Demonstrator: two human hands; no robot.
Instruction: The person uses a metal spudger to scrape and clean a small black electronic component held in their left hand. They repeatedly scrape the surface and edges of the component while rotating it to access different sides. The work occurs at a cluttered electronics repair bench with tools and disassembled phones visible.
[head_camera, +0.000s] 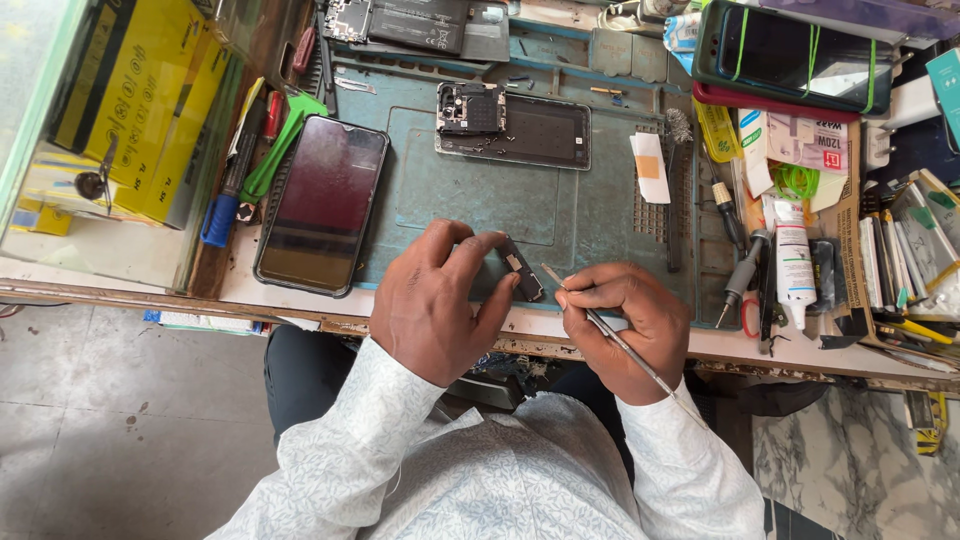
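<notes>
You are seated at a cluttered repair bench (600, 345) with a teal work mat (480, 190) spread across its middle and a grey tiled floor below. Your left hand (435, 305) is curled around a small dark phone part (522, 272) at the near edge of the mat, thumb and fingers gripping it from both sides. The part's long axis runs on a diagonal, from upper left inside your grip down to its free end at lower right, which points toward your other hand. Your right hand (625, 320) pinches thin metal tweezers (600, 325) between thumb and forefinger. The tool lies on the same kind of slant: its tip points up and left, ending just beside the part's free end, while its back end trails down and right over your wrist. Whether the tip touches the part cannot be told.

Farther up the mat lies an opened phone body (515, 130), long axis left to right. To the left, a phone with a dark screen (322, 205) rests face up, tilted a little. A white glue tube (795, 262) stands among tools on the right.
</notes>
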